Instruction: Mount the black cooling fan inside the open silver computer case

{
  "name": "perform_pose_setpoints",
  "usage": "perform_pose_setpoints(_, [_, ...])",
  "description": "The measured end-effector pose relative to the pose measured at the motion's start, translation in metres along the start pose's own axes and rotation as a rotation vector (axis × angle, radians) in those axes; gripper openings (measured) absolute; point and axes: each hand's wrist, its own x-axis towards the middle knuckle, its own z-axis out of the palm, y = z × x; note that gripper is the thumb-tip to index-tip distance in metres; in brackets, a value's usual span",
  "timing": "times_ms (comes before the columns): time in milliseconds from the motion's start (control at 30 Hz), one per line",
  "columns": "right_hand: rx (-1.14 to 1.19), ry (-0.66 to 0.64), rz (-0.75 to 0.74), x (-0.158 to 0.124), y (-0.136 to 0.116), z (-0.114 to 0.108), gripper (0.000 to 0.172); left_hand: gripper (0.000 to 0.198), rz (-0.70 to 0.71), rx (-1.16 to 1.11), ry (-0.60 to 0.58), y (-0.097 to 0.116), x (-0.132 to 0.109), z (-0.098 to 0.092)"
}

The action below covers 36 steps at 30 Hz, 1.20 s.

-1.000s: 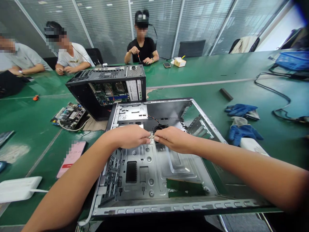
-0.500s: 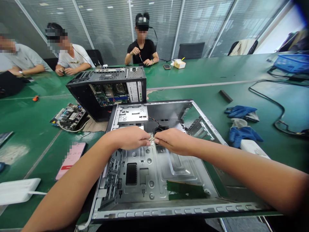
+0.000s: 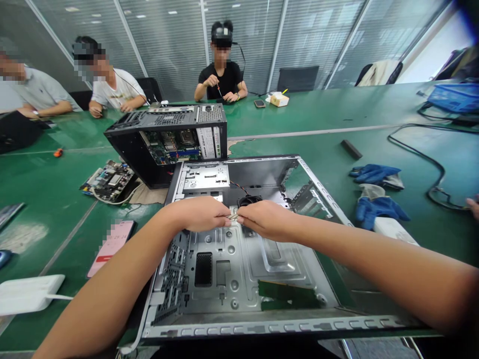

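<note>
My left hand (image 3: 202,213) and my right hand (image 3: 267,219) meet over an open computer case (image 3: 228,329) lying flat in front of me. Fingers of both hands are pinched on a short pale twisted cable (image 3: 233,216), which shows in the small gap between them. Its ends are hidden inside my hands. Just behind my right hand, a black fan (image 3: 249,199) with thin wires sits in the case, partly covered by that hand. Two green memory sticks (image 3: 288,294) lie on the metal floor of the case near its front edge.
A second computer case (image 3: 168,119) stands behind, beside a loose motherboard (image 3: 110,180). To the left lie a phone (image 3: 112,247) and a white adapter (image 3: 32,293). Blue gloves (image 3: 381,207) and a black cable (image 3: 419,154) are on the right. People sit across the table.
Both hands keep their pinch on the cable and have barely shifted. Part of another person's hand has appeared at the right edge.
</note>
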Motion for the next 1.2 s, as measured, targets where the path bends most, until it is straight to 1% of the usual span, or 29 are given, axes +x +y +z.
perform_pose_setpoints(233, [-0.008,-0.008,0.003,0.000,-0.003,-0.001,0.032,0.034,-0.007,0.021,0.003,0.001,0.001,0.001])
perform_pose_setpoints(400, [0.002,0.009,-0.012,0.000,-0.002,-0.001,0.031,0.035,-0.007,0.035,0.005,0.002,0.001,0.002])
perform_pose_setpoints(567, [-0.001,0.005,0.012,-0.001,-0.003,-0.001,0.031,0.034,-0.005,0.030,0.017,0.001,0.000,0.002])
perform_pose_setpoints(800, [0.040,-0.086,0.062,-0.004,-0.010,-0.016,0.033,0.035,0.027,0.009,0.010,0.002,0.000,0.002])
perform_pose_setpoints(1000, [0.078,-0.137,0.101,0.001,-0.010,-0.024,0.034,0.034,0.004,0.036,0.012,0.002,-0.001,0.002])
perform_pose_setpoints(1200, [0.080,-0.080,0.077,0.000,-0.007,-0.017,0.033,0.036,0.019,0.058,0.026,0.003,-0.001,0.001])
